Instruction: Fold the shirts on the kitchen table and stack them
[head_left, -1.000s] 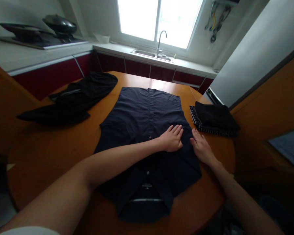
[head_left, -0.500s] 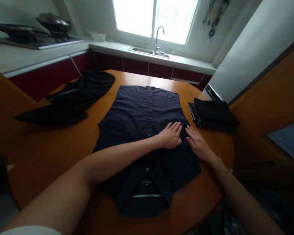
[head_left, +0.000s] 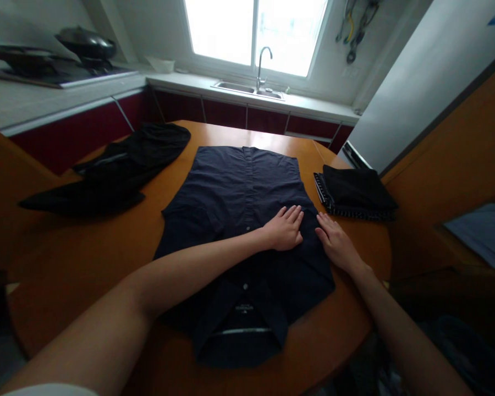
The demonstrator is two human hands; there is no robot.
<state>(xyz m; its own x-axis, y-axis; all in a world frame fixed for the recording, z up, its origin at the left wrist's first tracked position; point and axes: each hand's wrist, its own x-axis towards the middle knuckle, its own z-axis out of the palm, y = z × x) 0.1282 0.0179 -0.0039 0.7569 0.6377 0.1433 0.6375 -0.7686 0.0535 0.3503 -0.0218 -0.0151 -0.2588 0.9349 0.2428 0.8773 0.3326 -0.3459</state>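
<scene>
A dark navy button-up shirt lies spread flat, front side up, with its collar toward me and its hem toward the window. My left hand rests flat on the right half of the shirt, fingers stretched out and pointing away from me. Just right of it, my right hand lies with extended fingers along the shirt's right edge, partly over the table. Neither hand grips the cloth. My left forearm crosses over the shirt and hides part of its middle and left side.
The shirt is on a rounded wooden table. A crumpled black garment lies at the left, and a stack of folded dark clothes at the right. Beyond are a counter with a sink, a stove and a grey-white fridge.
My right hand has slid slightly right, away from my left hand, toward the shirt's edge. My left hand stays on the cloth. The whole view has shifted a little.
</scene>
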